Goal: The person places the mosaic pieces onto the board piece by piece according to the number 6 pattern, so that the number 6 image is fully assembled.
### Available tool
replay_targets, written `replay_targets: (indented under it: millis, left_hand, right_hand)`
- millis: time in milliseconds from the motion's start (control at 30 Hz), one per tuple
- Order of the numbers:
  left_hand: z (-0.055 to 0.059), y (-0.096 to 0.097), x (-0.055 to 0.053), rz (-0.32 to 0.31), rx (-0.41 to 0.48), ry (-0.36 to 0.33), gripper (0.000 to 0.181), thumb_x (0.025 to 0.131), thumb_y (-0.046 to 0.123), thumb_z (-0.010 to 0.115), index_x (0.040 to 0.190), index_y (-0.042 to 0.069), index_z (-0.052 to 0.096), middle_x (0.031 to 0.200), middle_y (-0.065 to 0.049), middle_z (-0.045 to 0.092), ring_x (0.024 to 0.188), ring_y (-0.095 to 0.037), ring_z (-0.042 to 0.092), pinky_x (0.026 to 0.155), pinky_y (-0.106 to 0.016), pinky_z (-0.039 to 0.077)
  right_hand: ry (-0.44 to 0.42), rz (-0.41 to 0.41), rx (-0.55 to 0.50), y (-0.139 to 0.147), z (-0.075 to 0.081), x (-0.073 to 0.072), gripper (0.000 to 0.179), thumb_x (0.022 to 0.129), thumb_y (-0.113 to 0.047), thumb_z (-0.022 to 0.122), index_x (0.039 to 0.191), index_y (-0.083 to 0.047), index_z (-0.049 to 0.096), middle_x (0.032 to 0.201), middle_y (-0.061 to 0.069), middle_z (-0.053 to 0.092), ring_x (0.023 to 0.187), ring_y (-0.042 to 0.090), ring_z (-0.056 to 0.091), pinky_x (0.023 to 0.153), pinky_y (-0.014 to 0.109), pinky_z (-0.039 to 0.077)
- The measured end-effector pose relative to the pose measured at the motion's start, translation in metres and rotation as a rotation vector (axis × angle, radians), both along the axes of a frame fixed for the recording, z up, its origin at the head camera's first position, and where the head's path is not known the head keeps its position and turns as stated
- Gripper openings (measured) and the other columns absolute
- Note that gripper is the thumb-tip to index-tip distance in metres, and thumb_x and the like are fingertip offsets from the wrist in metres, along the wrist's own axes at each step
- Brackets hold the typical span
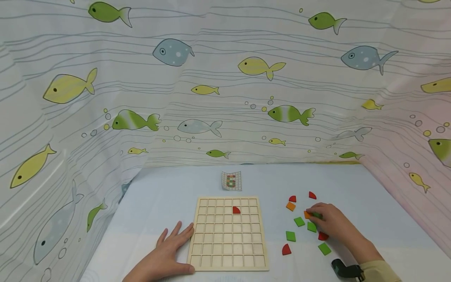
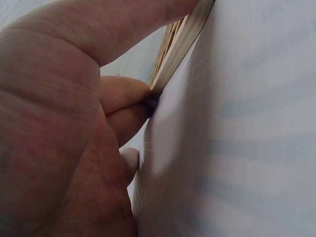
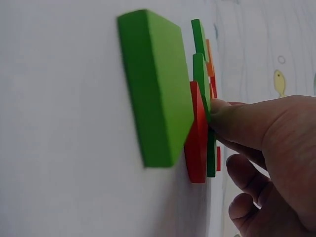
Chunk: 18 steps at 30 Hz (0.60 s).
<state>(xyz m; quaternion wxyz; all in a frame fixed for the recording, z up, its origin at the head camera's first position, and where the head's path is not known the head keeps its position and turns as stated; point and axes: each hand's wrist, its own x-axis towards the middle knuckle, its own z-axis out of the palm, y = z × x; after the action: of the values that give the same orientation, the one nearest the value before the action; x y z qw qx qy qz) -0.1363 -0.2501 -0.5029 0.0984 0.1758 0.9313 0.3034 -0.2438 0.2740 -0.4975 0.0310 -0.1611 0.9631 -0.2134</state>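
A wooden grid board lies flat, with one red quarter-circle tile in a cell of its second row. My left hand rests at the board's left side, fingers spread along the edge and thumb at the near corner. In the left wrist view the thumb and fingers touch the board's edge. My right hand is among loose tiles and pinches an orange square tile between thumb and forefinger. A green tile lies partly hidden beneath that hand. The right wrist view shows a green square tile closest to the camera.
Around the right hand lie green square tiles, red quarter-circle tiles and another orange square tile. Behind the board sits a small pattern card with a coloured figure on a grid. A fish-printed curtain encloses the table.
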Motion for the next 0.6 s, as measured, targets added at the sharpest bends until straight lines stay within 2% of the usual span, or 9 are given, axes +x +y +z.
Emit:
replay_targets:
  millis: [300,600]
  left_hand:
    - [0.0,0.0,-0.001,0.003,0.009,-0.014,0.111,0.066,0.063,0.079,0.151,0.003,0.039,0.159,-0.005,0.029,0.148,-0.042,0.006,0.108,-0.069,-0.009]
    - [0.0,0.001,0.0,-0.001,0.012,-0.001,0.111,0.066,0.063,0.079,0.151,0.003,0.039,0.159,-0.006,0.03,0.148,-0.042,0.007,0.109,-0.067,-0.007]
  right_hand:
    - [0.028,0.0,-0.021,-0.001,0.004,0.0,0.03,0.086,-0.016,0.077,0.114,-0.006,0.074,0.116,0.011,0.066,0.112,0.038,0.057,0.092,0.056,0.05]
    - [0.051,0.012,-0.039,-0.013,0.021,0.003,0.029,0.086,-0.015,0.076,0.115,-0.011,0.074,0.116,0.007,0.067,0.116,0.038,0.055,0.094,0.058,0.048]
